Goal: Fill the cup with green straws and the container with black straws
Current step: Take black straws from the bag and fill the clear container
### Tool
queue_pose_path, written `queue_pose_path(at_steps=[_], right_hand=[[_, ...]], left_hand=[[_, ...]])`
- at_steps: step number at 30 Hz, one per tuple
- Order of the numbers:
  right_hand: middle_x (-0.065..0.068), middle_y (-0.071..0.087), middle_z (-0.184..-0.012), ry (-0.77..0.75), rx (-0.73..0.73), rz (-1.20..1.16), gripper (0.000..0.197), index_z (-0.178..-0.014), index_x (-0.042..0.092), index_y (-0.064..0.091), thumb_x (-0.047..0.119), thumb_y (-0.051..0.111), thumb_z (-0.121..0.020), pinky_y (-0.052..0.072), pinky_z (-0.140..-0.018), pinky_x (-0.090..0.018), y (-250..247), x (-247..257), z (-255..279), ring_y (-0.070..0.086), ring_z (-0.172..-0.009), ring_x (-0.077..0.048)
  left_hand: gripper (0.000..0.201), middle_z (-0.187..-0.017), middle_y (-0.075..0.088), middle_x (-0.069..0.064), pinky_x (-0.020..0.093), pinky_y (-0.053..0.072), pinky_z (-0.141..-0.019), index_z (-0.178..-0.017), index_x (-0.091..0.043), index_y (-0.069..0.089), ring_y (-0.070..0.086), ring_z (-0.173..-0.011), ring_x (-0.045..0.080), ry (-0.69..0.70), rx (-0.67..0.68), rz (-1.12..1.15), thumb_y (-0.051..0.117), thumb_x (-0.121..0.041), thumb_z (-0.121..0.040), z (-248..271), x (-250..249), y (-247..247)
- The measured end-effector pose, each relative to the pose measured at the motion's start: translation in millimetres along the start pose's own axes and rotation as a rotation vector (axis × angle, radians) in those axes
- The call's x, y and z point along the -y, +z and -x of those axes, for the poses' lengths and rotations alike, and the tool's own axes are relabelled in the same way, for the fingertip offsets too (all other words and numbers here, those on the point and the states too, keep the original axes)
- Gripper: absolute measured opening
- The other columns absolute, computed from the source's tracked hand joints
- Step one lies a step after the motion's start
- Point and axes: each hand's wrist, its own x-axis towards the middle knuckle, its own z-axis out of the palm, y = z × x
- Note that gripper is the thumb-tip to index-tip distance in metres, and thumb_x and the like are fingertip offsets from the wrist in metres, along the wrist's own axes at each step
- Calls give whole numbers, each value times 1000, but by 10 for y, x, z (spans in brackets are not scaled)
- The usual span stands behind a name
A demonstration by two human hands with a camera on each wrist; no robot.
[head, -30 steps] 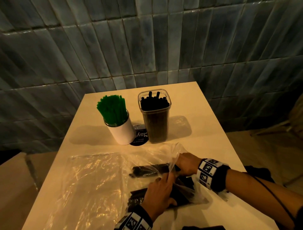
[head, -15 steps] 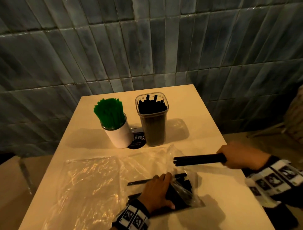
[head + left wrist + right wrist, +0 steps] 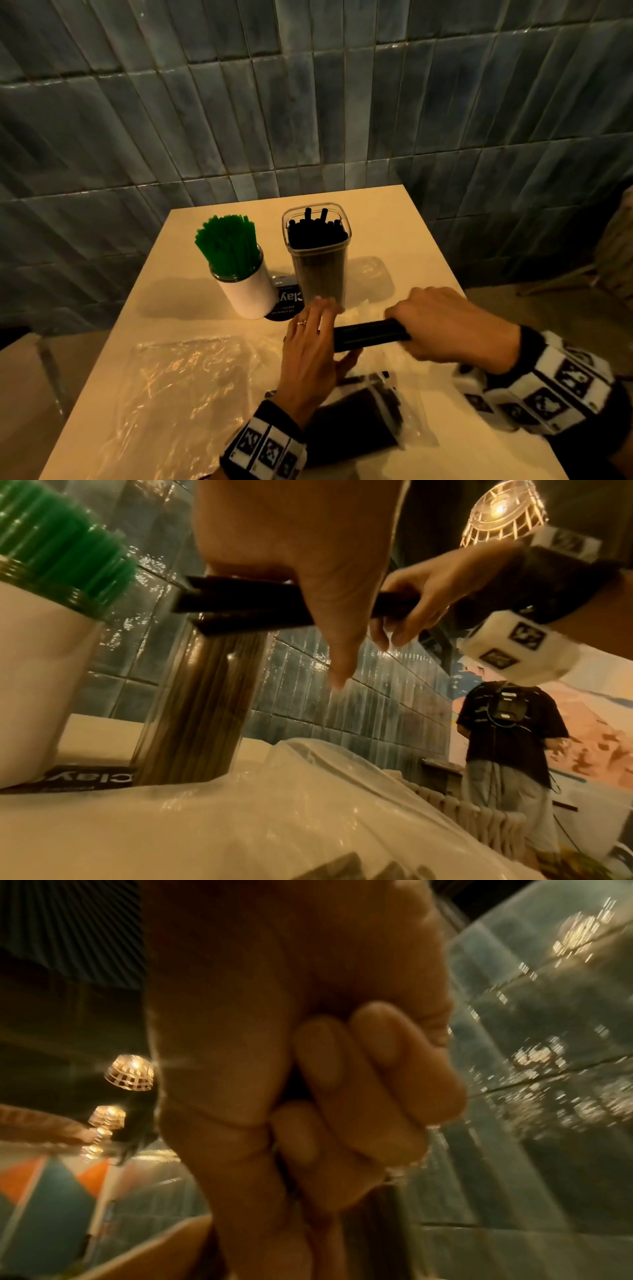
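A white cup (image 3: 251,294) packed with green straws (image 3: 227,245) stands at the back left of the table. To its right is a clear square container (image 3: 317,260) full of black straws (image 3: 317,233). In front of the container my right hand (image 3: 445,325) grips a bundle of black straws (image 3: 371,334) held level; the same bundle (image 3: 240,604) shows in the left wrist view. My left hand (image 3: 315,342) has straight fingers and touches the bundle's free end. Below the hands lies a clear bag of more black straws (image 3: 359,421). The right wrist view shows only curled fingers (image 3: 342,1096).
A flat, crinkled clear plastic bag (image 3: 178,394) covers the table's left front. A black round card marked "Clay" (image 3: 284,301) lies between cup and container. The tiled wall (image 3: 308,102) is close behind the table. A person (image 3: 507,750) stands in the room to the right.
My right hand pulled a bundle of black straws out of the bag and brought it left, in front of the container. My left hand left the bag and rose to the bundle's end.
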Motion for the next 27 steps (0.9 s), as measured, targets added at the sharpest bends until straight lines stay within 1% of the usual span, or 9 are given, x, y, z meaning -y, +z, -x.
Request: queue_pose_path(at_steps=[3, 7, 11, 14, 17, 19, 21, 24, 27], right_hand=[[0, 53, -99, -62, -7, -189, 34, -118, 29, 50, 41, 57, -87, 43, -73, -31, -192, 119, -29, 56, -95, -22], [9, 63, -98, -76, -143, -688, 66, -133, 43, 37, 48, 70, -76, 53, -81, -27, -433, 10, -53, 61, -92, -7], [-2, 65, -121, -50, -341, -1310, 107, -142, 41, 20, 43, 79, -53, 50, -96, -34, -382, 5, -231, 62, -110, -13], [-9, 71, -106, -124, -245, -1639, 80, -135, 25, 41, 30, 73, -63, 47, -100, -40, -249, 117, -389, 66, -104, -22], [-7, 73, -81, -184, -358, -1640, 27, -90, 15, 67, 36, 59, -76, 53, -89, -34, -246, 140, -432, 70, -91, -27], [-4, 69, -67, -210, -471, -1707, 25, -77, 11, 63, 35, 56, -77, 55, -81, -29, -332, 66, -443, 71, -80, -24], [-2, 66, -62, -222, -626, -1770, 28, -74, 8, 60, 36, 59, -73, 56, -75, -27, -463, -81, -463, 70, -71, -21], [0, 65, -59, -213, -884, -1822, 36, -74, 6, 58, 41, 62, -68, 57, -74, -30, -727, -366, -472, 69, -68, -20], [2, 65, -64, -223, -1080, -1866, 26, -76, 8, 56, 35, 59, -77, 56, -79, -37, -962, -575, -508, 69, -72, -19]], left_hand=[[28, -67, 65, -3, 24, 36, -55, -75, -22, 60, 61, -62, 19, -89, 36, -33, 55, -50, -79, -77, 59, -125], [43, -48, 58, -2, 25, 31, -47, -56, -19, 62, 45, -42, 9, -284, -28, 335, 48, -55, -72, -100, 115, -136], [41, -38, 41, -10, 23, 26, -45, -51, -22, 43, 32, -35, 2, -440, 73, 779, 68, -26, -82, -300, -76, -292], [34, -42, 39, -10, 17, 27, -37, -60, -21, 44, 31, -32, 3, -407, 388, 790, 63, -22, -88, -466, -322, -476], [18, -50, 44, -1, 13, 30, -33, -82, -17, 49, 36, -31, 4, -377, 486, 833, 62, -27, -90, -625, -450, -633], [25, -63, 59, 2, 19, 47, -45, -94, -21, 52, 54, -46, 5, -254, 429, 735, 66, -39, -85, -745, -421, -693], [43, -91, 64, -2, 33, 55, -73, -101, -25, 54, 62, -80, 9, -115, 304, 527, 71, -53, -74, -886, -336, -749], [65, -113, 48, -7, 29, 41, -92, -112, -28, 51, 44, -105, 9, 18, 53, 253, 72, -64, -63, -1161, -155, -881], [96, -143, 34, -3, 40, 23, -112, -134, -28, 38, 27, -132, 16, -4, 109, 53, 59, -81, -57, -1462, 96, -877]])
